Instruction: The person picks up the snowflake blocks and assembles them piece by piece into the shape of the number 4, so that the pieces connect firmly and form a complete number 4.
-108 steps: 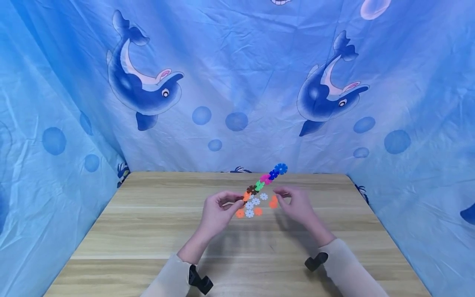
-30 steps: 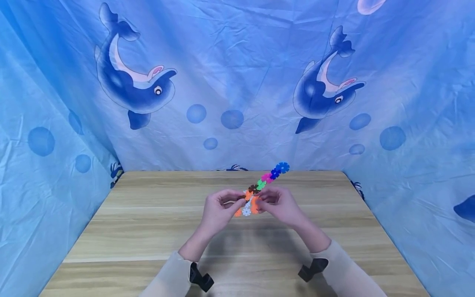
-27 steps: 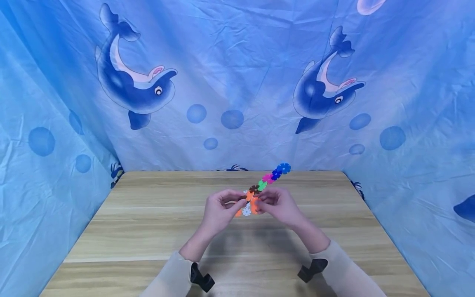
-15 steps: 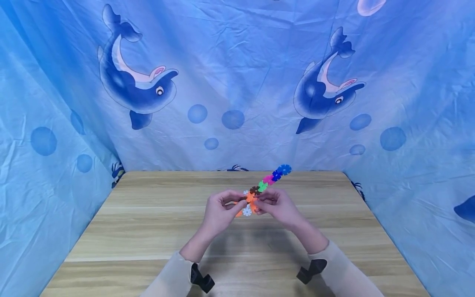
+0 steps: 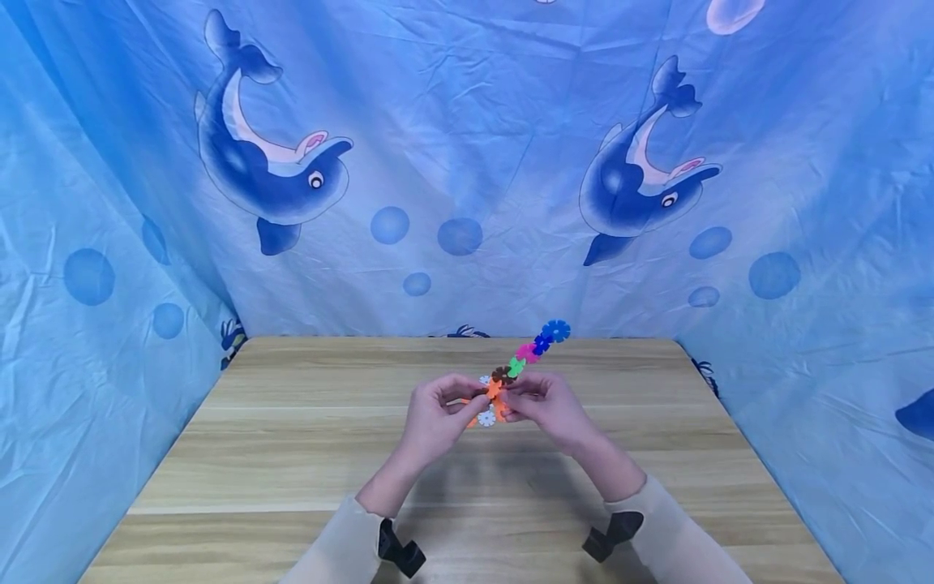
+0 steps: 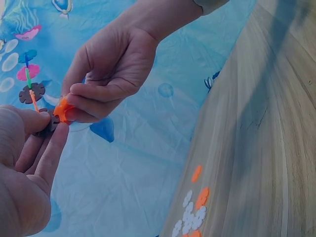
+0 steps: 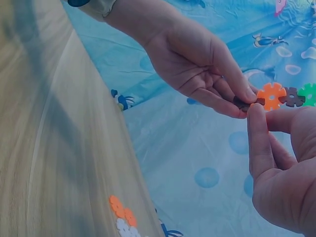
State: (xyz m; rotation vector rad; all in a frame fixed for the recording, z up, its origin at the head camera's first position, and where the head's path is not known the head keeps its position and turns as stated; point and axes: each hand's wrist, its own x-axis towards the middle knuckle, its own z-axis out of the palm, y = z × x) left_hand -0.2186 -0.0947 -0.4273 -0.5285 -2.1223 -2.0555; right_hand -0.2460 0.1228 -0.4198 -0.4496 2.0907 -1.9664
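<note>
A chain of interlocked plastic snowflake discs slants up and away over the table, ending in a blue disc (image 5: 557, 331), with pink (image 5: 527, 353), green (image 5: 516, 367) and brown discs below it. My left hand (image 5: 435, 414) pinches the brown snowflake disc (image 6: 47, 123) at the chain's near end, beside an orange disc (image 7: 271, 96) of the chain. Facing it, my right hand (image 5: 547, 410) pinches a separate orange snowflake disc (image 6: 62, 109) against that brown one's edge. Fingertips partly cover both pieces, so whether their slots interlock cannot be told.
Loose white discs (image 6: 188, 217) and orange discs (image 6: 202, 196) lie on the wooden table (image 5: 292, 454) beneath the hands. A blue dolphin-print cloth (image 5: 467, 162) hangs behind the table and along its sides. Each wrist wears a black camera mount.
My right hand has come left from near the loose orange discs, bringing one to the chain's near end. Over the last second both hands have stayed together there, shifting only slightly.
</note>
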